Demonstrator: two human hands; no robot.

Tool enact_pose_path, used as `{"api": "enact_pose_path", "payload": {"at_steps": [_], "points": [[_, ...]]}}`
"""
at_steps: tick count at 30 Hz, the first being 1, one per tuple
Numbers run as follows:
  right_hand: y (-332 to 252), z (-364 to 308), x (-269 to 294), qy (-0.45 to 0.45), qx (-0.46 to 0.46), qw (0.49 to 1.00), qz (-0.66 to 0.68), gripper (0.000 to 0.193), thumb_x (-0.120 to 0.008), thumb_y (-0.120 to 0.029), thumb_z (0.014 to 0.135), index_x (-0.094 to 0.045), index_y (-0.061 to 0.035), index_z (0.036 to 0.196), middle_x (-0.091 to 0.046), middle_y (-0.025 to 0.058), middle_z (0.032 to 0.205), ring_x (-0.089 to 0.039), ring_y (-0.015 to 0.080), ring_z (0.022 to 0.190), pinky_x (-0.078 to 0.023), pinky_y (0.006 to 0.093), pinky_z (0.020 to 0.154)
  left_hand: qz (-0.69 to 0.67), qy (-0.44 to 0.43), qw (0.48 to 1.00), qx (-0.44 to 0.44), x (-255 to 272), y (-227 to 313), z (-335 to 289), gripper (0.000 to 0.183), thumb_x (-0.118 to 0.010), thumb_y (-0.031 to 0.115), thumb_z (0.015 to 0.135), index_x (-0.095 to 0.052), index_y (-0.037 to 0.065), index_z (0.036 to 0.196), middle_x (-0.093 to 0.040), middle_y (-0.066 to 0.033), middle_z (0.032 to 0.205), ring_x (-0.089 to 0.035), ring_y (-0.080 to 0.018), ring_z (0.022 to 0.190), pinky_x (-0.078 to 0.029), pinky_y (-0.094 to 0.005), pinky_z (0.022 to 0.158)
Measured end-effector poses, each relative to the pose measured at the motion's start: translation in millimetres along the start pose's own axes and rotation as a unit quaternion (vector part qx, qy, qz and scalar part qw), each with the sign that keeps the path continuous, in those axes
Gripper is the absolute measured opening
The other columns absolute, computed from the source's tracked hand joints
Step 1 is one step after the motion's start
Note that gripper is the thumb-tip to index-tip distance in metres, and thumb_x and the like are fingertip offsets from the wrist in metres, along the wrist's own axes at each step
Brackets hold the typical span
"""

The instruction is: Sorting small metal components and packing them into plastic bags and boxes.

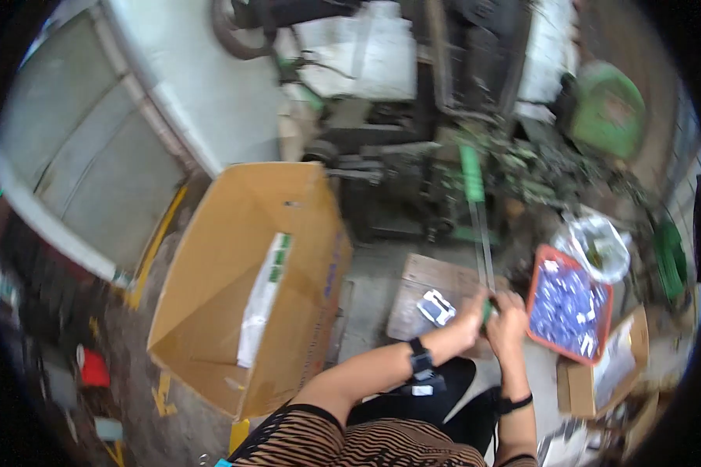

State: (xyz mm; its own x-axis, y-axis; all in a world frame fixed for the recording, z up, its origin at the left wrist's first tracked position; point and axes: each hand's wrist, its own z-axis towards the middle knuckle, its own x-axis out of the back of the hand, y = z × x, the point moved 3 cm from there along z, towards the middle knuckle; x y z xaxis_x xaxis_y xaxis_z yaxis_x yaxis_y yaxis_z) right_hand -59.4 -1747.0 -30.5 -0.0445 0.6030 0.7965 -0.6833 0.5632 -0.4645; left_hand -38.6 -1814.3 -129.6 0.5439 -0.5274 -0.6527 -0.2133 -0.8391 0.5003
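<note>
Both my hands are close together in front of me, fingers closed around the near end of a long thin tool (473, 175). It has a green grip at its far end and what look like two thin metal rods running back toward me. My left hand (469, 321) and my right hand (508, 317) nearly touch, and a small green part shows between them. My fingers hide the rest of that end. Just beyond my left hand lies a flat cardboard piece or box (413, 292) with a black-and-white packet (437, 308) on it.
A large open cardboard box (202, 257) stands at left, with a long white strip inside. To the right are a red basket (533, 307) of blue-purple plastic-wrapped items, a clear plastic bag (611, 257) and a small open carton (580, 393). Dark greasy machinery (389, 183) rises ahead.
</note>
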Motion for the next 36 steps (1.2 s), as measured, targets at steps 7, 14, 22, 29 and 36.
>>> {"api": "enact_pose_path", "payload": {"at_steps": [7,14,22,29,36], "points": [[-23,-56,37,0.002,-0.026,0.999,-0.029,0.020,-0.051,0.006,0.068,-0.061,0.0026,0.084,-0.056,0.0160,0.079,-0.056,0.0334,0.078,-0.044,0.0373,0.072,0.070,-0.072,0.994,0.044,-12,-19,-71,0.031,-0.041,0.036,0.093,-0.056,0.010,0.100,-0.057,-0.0059,0.077,-0.058,-0.0180,0.066,-0.046,-0.0345,0.044],[-23,-65,79,0.084,0.014,0.996,-0.001,0.019,-0.045,0.006,0.081,-0.057,0.0066,0.095,-0.059,0.0170,0.090,-0.056,0.0282,0.085,-0.044,0.0350,0.079,0.157,-0.165,0.969,-0.096,13,66,-136,0.030,-0.040,0.036,0.095,-0.040,0.006,0.092,-0.052,-0.0101,0.057,-0.052,-0.0185,0.035,-0.036,-0.0287,0.022],[-30,-85,40,-0.215,-0.128,0.946,-0.208,0.029,-0.055,-0.021,0.083,-0.064,-0.0007,0.102,-0.065,0.0220,0.090,-0.063,0.0356,0.084,-0.048,0.0385,0.075,0.235,0.049,0.889,-0.389,135,313,-216,0.033,-0.051,0.023,0.090,-0.054,-0.008,0.078,-0.057,-0.0171,0.060,-0.060,-0.0242,0.043,-0.045,-0.0288,0.027],[13,-121,17,-0.399,-0.218,0.844,-0.285,0.040,-0.063,-0.028,0.081,-0.060,-0.0068,0.114,-0.064,0.0192,0.104,-0.062,0.0307,0.096,-0.046,0.0375,0.084,0.443,0.398,0.661,-0.456,411,336,-150,0.044,-0.066,0.030,0.079,-0.055,-0.006,0.057,-0.048,-0.0148,0.047,-0.051,-0.0164,0.043,-0.040,-0.0393,0.043],[39,-124,44,-0.325,-0.257,0.863,-0.289,0.038,-0.061,-0.023,0.082,-0.058,-0.0037,0.114,-0.063,0.0199,0.105,-0.061,0.0303,0.098,-0.045,0.0370,0.085,0.409,0.447,0.759,-0.239,500,176,-83,0.032,-0.065,0.027,0.077,-0.062,-0.005,0.073,-0.059,-0.0258,0.071,-0.060,-0.0392,0.072,-0.045,-0.0447,0.066]]}}
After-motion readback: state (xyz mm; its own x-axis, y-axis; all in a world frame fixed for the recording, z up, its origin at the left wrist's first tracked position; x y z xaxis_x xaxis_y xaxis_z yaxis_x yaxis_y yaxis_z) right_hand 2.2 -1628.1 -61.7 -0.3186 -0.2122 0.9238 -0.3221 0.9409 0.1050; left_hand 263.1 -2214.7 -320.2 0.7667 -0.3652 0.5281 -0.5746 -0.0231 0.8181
